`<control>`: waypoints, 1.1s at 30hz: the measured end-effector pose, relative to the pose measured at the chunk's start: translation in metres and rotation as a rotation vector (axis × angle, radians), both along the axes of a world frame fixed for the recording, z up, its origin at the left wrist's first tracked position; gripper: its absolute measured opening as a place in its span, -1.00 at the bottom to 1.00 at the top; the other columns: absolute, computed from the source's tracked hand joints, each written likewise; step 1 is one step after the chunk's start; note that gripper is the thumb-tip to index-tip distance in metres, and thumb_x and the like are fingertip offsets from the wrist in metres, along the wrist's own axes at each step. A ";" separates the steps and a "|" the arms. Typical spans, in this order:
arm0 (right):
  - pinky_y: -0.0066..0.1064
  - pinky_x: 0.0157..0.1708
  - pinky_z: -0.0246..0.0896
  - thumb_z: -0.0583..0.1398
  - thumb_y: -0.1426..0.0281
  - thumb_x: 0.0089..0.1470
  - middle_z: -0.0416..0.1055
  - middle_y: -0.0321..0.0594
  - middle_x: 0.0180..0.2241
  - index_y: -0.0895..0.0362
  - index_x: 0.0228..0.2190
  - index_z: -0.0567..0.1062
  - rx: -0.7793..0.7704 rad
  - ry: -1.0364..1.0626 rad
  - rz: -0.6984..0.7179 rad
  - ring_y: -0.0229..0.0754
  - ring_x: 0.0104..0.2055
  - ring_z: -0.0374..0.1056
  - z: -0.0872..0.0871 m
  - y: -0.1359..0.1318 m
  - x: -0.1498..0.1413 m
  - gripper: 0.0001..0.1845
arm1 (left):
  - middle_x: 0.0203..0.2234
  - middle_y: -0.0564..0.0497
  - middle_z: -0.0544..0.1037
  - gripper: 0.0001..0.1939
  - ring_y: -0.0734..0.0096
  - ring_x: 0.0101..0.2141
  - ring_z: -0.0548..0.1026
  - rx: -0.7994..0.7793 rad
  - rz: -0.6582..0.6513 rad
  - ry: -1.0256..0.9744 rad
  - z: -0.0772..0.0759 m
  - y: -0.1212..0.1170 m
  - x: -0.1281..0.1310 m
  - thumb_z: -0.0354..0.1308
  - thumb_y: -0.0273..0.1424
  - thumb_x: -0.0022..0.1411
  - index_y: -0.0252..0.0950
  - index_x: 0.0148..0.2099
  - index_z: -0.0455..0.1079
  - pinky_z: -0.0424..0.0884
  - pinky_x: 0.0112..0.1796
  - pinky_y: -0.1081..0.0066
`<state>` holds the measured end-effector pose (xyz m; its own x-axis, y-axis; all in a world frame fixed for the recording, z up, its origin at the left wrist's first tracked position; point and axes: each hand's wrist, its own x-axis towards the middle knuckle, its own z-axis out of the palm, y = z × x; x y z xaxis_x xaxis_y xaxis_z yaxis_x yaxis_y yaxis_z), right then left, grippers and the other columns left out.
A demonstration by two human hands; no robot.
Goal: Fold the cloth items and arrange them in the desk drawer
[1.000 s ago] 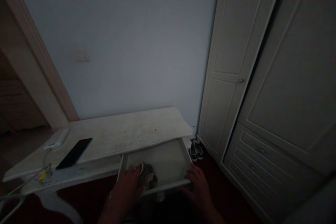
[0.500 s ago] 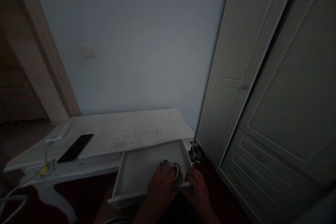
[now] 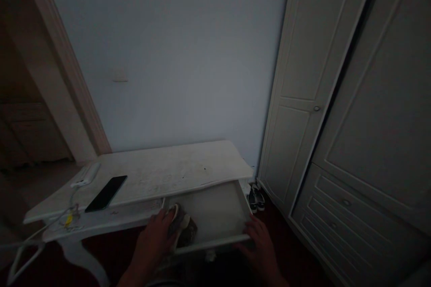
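A white drawer (image 3: 220, 210) is pulled out from the white table. In its left front corner lies a dark patterned bundle (image 3: 187, 232) with a pale band; dim light hides its exact kind. My left hand (image 3: 158, 235) is closed over the left side of this bundle, at the drawer's left wall, its fingertips partly hidden. At the opposite front corner, my right hand (image 3: 257, 240) grips the drawer, fingers over the right edge and thumb by the front panel.
On the tabletop (image 3: 161, 161) lie a black phone (image 3: 106, 193) and a white power strip (image 3: 86, 175) with a cable. A pair of dark shoes (image 3: 256, 198) stands on the floor between the table and the white wardrobe (image 3: 289, 143).
My left hand and the bundle have moved from the drawer's right front corner to its left side. My right hand stays at the right front corner. The view has shifted slightly.
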<state>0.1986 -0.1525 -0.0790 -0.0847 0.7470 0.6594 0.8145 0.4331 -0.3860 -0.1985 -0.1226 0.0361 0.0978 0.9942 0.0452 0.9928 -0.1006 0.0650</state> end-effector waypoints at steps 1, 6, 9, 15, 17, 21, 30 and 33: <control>0.05 0.10 0.44 0.44 -0.08 0.05 0.60 -0.08 -0.01 -0.01 -0.23 0.62 0.004 -0.005 -0.001 0.23 0.22 0.41 0.000 0.000 0.000 -0.55 | 0.33 -0.18 0.39 -0.33 -0.06 0.22 0.41 -0.003 -0.014 -0.007 0.005 0.008 0.009 0.15 -0.39 0.33 -0.10 0.45 0.26 0.42 0.09 0.10; 0.02 0.08 0.46 0.45 -0.07 0.03 0.60 -0.12 0.00 -0.04 -0.18 0.61 0.068 -0.036 -0.006 0.20 0.19 0.43 -0.004 0.001 0.002 -0.54 | 0.17 -0.12 0.54 -0.34 0.11 0.13 0.51 -0.130 -0.149 -0.286 0.019 0.031 0.075 0.19 -0.44 0.22 -0.17 0.38 0.35 0.36 0.15 0.24; 0.00 0.07 0.47 0.45 -0.05 0.04 0.60 -0.12 0.00 -0.05 -0.13 0.60 0.091 -0.039 -0.002 0.19 0.19 0.44 -0.006 0.001 0.003 -0.53 | 0.15 -0.08 0.54 -0.33 0.06 0.13 0.49 -0.203 -0.410 -0.395 0.020 0.023 0.124 0.34 -0.26 0.11 -0.11 0.29 0.41 0.35 0.18 0.24; -0.03 0.09 0.45 0.38 0.06 0.12 0.58 -0.08 0.07 -0.03 0.07 0.56 0.073 -0.074 0.041 0.17 0.16 0.47 -0.007 0.003 0.010 -0.48 | 0.19 -0.09 0.50 -0.27 0.05 0.13 0.47 -0.199 -0.721 -0.437 0.036 0.002 0.179 0.38 -0.20 0.06 -0.10 0.30 0.40 0.40 0.17 0.22; -0.04 0.12 0.43 0.37 0.05 0.11 0.57 -0.08 0.08 -0.03 0.08 0.56 0.046 -0.087 0.080 0.17 0.19 0.45 -0.009 0.004 0.012 -0.45 | 0.26 -0.08 0.45 -0.22 0.02 0.17 0.45 -0.206 -0.724 -0.411 0.035 -0.004 0.171 0.37 -0.21 0.07 -0.04 0.36 0.35 0.38 0.21 0.17; -0.04 0.09 0.46 0.41 -0.01 0.09 0.58 -0.08 0.08 -0.05 0.00 0.60 0.060 -0.077 0.032 0.18 0.18 0.46 -0.013 0.003 0.013 -0.49 | 0.39 -0.10 0.35 -0.09 -0.08 0.29 0.38 -0.251 -0.485 -0.322 0.019 -0.012 0.114 0.39 -0.32 0.02 0.00 0.44 0.28 0.32 0.29 0.06; 0.02 0.06 0.46 0.37 -0.12 0.10 0.63 -0.12 -0.05 -0.06 -0.18 0.66 0.007 -0.017 0.003 0.21 0.13 0.48 -0.003 0.001 0.008 -0.55 | 0.39 0.05 0.39 -0.36 -0.03 0.33 0.37 0.114 -0.267 -0.303 -0.040 -0.030 -0.048 0.26 -0.17 0.28 0.12 0.39 0.35 0.34 0.32 0.07; 0.03 0.06 0.47 0.36 -0.11 0.12 0.62 -0.13 -0.04 -0.08 -0.17 0.66 0.010 -0.018 0.018 0.21 0.14 0.47 0.001 0.001 0.006 -0.57 | 0.32 0.05 0.47 -0.38 -0.10 0.28 0.41 0.198 -0.217 -0.239 -0.054 -0.038 -0.044 0.29 -0.17 0.25 0.15 0.35 0.39 0.37 0.29 0.01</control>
<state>0.2043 -0.1518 -0.0779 -0.1098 0.7388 0.6649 0.8133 0.4514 -0.3672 -0.2420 -0.1611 -0.0182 0.2688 0.9212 0.2813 0.9061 -0.3409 0.2504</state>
